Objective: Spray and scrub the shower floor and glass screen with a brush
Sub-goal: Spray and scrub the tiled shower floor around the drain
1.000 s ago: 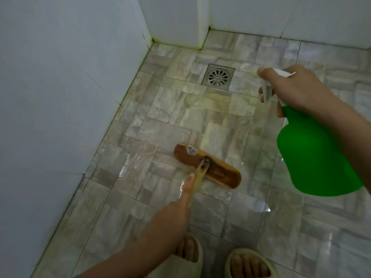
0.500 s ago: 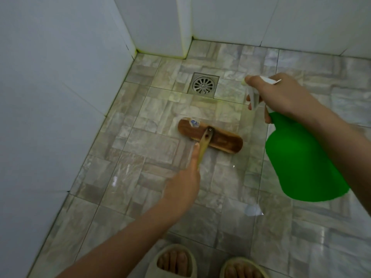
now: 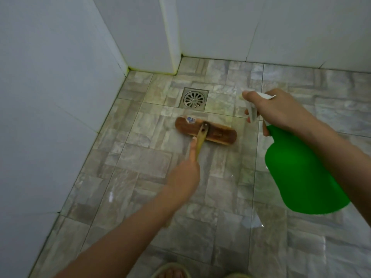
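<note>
Wooden, the handle (image 3: 200,140) runs forward from the left hand (image 3: 183,177), which clasps it with the forefinger laid along the shaft. Beyond, the brush head (image 3: 205,132) sits on the floor tiles (image 3: 140,157), long axis crosswise, just short of the drain (image 3: 193,99). To its right, the right hand (image 3: 281,111) grips the green spray bottle (image 3: 301,173), held above the tiles.

Brush head (image 3: 205,132) on floor (image 3: 140,157), just before drain (image 3: 193,99). Handle (image 3: 200,141) runs back toward viewer. Spray bottle (image 3: 301,177) right of brush head, seemingly off the floor. Wall (image 3: 50,97) left and behind; drain near the corner.
</note>
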`<state>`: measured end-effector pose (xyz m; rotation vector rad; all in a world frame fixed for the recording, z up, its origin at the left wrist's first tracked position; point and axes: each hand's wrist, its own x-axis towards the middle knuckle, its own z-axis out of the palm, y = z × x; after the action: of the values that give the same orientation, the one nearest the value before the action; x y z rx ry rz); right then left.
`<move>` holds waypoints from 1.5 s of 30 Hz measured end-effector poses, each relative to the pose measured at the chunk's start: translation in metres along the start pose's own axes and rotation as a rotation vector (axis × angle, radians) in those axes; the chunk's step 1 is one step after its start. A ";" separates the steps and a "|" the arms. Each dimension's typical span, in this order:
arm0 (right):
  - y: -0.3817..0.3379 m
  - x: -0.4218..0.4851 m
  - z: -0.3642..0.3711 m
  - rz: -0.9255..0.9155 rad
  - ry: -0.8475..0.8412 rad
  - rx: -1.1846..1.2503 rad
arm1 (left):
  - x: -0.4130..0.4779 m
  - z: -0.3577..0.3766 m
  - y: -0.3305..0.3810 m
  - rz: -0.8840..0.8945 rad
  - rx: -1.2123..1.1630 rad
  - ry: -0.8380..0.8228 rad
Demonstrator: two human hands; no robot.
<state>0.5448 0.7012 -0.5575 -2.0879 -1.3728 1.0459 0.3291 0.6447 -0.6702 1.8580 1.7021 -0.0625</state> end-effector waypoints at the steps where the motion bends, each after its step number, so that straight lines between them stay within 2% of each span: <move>1: -0.001 0.001 -0.001 -0.001 0.002 0.003 | 0.022 -0.007 0.002 0.007 0.009 0.030; 4: -0.001 -0.001 -0.004 0.010 0.015 0.017 | 0.084 -0.038 0.009 -0.019 0.028 0.058; 6: 0.002 -0.005 -0.012 0.029 0.028 0.031 | 0.091 -0.043 0.013 -0.071 0.039 0.048; 10: 0.019 -0.012 -0.024 0.057 0.045 0.067 | 0.014 -0.001 0.012 0.014 -0.063 0.012; 13: 0.027 -0.017 -0.030 0.076 0.059 0.056 | -0.058 0.031 0.022 0.121 -0.036 -0.155; 15: 0.026 -0.018 -0.031 0.071 0.062 0.039 | -0.053 0.033 0.026 0.178 0.005 -0.128; 17: 0.023 -0.018 -0.030 0.067 0.065 0.033 | -0.013 0.026 0.032 0.196 -0.009 -0.038; 22: 0.017 -0.024 -0.023 0.067 0.070 0.003 | 0.096 -0.028 0.039 0.036 0.015 0.053; 26: 0.016 -0.030 -0.020 0.059 0.041 0.014 | 0.050 -0.012 0.013 -0.042 -0.031 0.122; 29: 0.015 -0.029 -0.015 0.037 0.011 -0.015 | 0.001 0.007 -0.009 -0.029 -0.044 0.126; 37: -0.009 -0.008 0.005 -0.036 -0.009 -0.040 | 0.119 -0.051 -0.001 -0.115 -0.045 0.189; 40: -0.011 -0.005 0.005 -0.026 -0.021 -0.036 | 0.091 -0.038 -0.002 -0.107 -0.054 0.159; 43: -0.008 -0.002 0.002 -0.024 -0.020 -0.027 | 0.055 -0.017 -0.009 -0.017 -0.030 0.115; 45: -0.008 0.004 0.000 -0.018 -0.006 -0.026 | 0.073 -0.029 -0.002 0.017 -0.007 0.114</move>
<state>0.5408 0.7080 -0.5530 -2.0892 -1.4126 1.0328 0.3291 0.7227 -0.6780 1.9028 1.7594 0.0576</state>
